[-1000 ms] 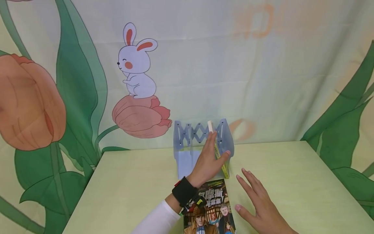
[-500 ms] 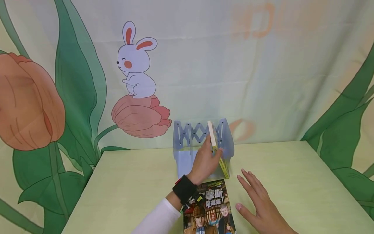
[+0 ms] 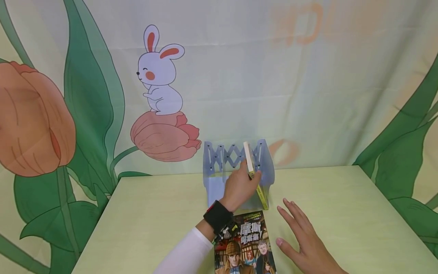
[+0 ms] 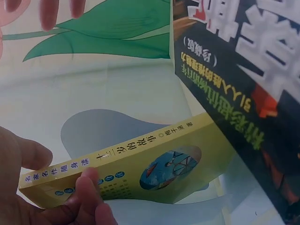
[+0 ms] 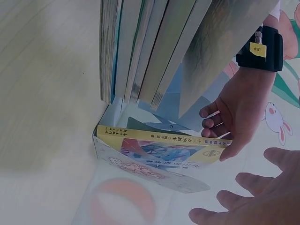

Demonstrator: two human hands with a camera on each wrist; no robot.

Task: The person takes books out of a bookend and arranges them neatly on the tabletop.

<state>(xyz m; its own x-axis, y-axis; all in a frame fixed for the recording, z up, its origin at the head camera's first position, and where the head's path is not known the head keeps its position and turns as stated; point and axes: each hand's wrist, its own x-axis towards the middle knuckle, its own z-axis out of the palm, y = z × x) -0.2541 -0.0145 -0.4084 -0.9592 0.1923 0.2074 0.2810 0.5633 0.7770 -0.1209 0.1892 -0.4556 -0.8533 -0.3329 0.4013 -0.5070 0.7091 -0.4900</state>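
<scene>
A slim yellow book [image 3: 262, 196] stands upright in the right part of a blue expandable book rack [image 3: 267, 161], near its right end wall. My left hand [image 3: 240, 187] pinches the book near its upper end, thumb on one side and fingers on the other, as the left wrist view shows on the yellow book [image 4: 159, 161]. In front of the rack lies a dark-covered book [image 3: 251, 253] with illustrated figures, and the right wrist view shows a stack of several books [image 5: 154, 51] there. To the right of that pile, my right hand [image 3: 306, 239] hovers with fingers spread, holding nothing.
Pale green tabletop [image 3: 147, 228] extends on both sides of the rack. Behind it hangs a cloth backdrop [image 3: 232, 76] printed with a rabbit and tulips. A thin divider [image 3: 224, 163] stands in the rack left of the yellow book.
My left hand's fingers have gone from lying stretched along the yellow book to pinching it, the thumb drawing in and the fingers passing behind. The right hand stays nearly still.
</scene>
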